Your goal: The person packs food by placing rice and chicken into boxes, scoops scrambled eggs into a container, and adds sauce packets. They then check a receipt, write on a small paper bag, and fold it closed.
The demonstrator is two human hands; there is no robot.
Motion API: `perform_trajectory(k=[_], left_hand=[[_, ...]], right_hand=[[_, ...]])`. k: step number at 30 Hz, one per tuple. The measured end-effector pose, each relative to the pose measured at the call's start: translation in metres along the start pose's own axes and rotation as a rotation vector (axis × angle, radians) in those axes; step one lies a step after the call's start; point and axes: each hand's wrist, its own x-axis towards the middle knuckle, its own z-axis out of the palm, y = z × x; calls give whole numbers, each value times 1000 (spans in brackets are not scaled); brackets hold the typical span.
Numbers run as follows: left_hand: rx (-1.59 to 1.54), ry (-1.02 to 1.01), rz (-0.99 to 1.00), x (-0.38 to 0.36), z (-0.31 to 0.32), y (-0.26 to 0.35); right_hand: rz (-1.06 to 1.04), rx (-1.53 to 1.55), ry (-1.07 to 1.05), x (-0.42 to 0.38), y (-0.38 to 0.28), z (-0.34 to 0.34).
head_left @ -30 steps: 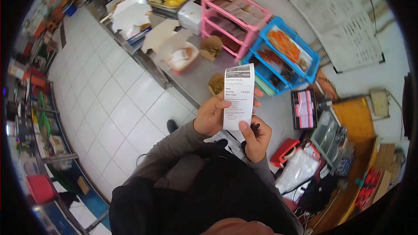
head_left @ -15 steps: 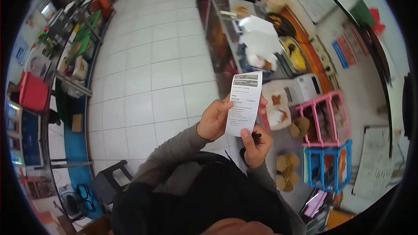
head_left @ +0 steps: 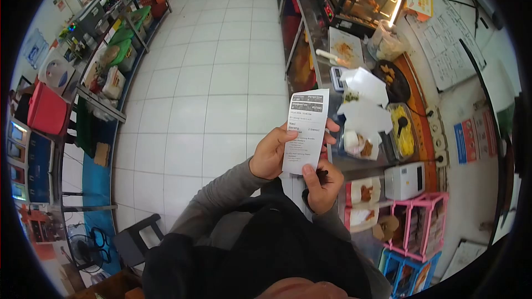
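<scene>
Left hand [head_left: 270,152] pinching receipt [head_left: 306,133] — thumb on printed face, fingertips out past far edge. Right hand [head_left: 326,187] gripping lower end of same receipt, thumb on front. Receipt upright between hands. Open food boxes [head_left: 363,112] on counter [head_left: 354,170] beyond, right of right hand.

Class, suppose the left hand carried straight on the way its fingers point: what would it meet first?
Probably the nearer open white takeout box, beyond the receipt that the left hand grips. Depth is unclear, so it might pass above.
</scene>
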Motion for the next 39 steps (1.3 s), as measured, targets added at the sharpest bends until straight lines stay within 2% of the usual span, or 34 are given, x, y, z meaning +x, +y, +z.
perform_trajectory(k=[8,11,17,19,21,22,25,29,30,33,35,36,39], left_hand=[[74,83,47,157,-79,29],[94,173,53,196,-102,38],[96,248,27,286,-165,39],[54,236,0,325,-192,37],[-30,202,-19,364,-226,35],[-58,175,0,387,-244,36],[-132,130,-3,462,-308,35],[-236,-46,-53,579,-382,38],[-142,-68,-111,604,-393,39],[-276,-378,-332,671,-419,26],[-178,-359,-496,692,-418,25],[-164,-418,-583,701,-424,19],[202,-581,-278,727,-445,10]], right_hand=[[-56,166,-93,184,45,-18],[-54,60,-154,239,64,-26],[1,36,-78,330,96,-34],[20,-67,-63,362,112,-42],[3,-194,-46,405,123,-48],[58,-183,-47,425,131,-54],[5,-193,97,503,149,-62],[-6,-284,257,606,192,-74],[-27,-273,289,628,196,-71],[-103,-259,419,688,210,-69],[-146,-278,571,707,229,-73],[-73,-123,636,719,212,-61],[27,-240,664,723,208,-67]])
